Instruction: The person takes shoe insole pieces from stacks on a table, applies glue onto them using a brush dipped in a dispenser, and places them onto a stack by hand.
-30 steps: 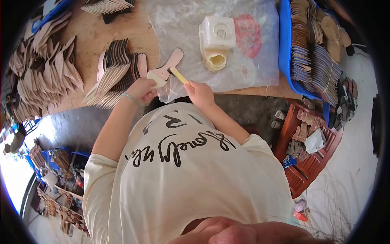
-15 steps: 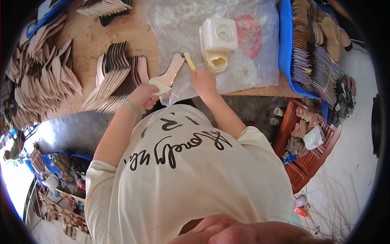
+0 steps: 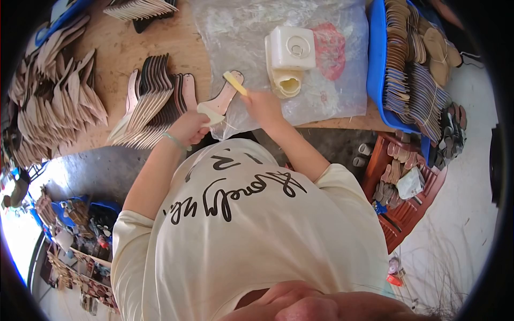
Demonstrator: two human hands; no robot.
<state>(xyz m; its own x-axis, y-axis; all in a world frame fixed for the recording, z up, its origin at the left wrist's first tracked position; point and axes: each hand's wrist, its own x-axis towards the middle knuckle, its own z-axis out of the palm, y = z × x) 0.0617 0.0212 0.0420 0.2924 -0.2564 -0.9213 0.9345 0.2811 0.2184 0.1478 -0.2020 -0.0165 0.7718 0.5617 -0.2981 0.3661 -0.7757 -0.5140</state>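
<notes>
My left hand (image 3: 187,128) is closed around the pale end of a shoe insole (image 3: 223,100), near the front edge of the table. The insole's pinkish, dark-edged narrow end points away from me over the plastic sheet. In my right hand (image 3: 265,108) is a flat yellow brush (image 3: 234,83), its tip lying across the narrow end of the insole; bristles cannot be made out. Beside my left hand, a fanned row of similar insoles (image 3: 152,101) rests on the table. A white plastic container (image 3: 292,48) with a round, yellow-stained opening stands beyond my right hand.
Clear plastic sheeting (image 3: 235,32) covers part of the wooden table (image 3: 187,53). More insoles (image 3: 64,101) are piled at the left. A blue crate (image 3: 377,64) of bundled soles borders the right side. Below it sits a reddish slatted rack (image 3: 401,208) holding shoe parts.
My right hand has moved slightly left, bringing the yellow brush from beside the insole's narrow end onto it. My left hand keeps hold of the insole in nearly the same place.
</notes>
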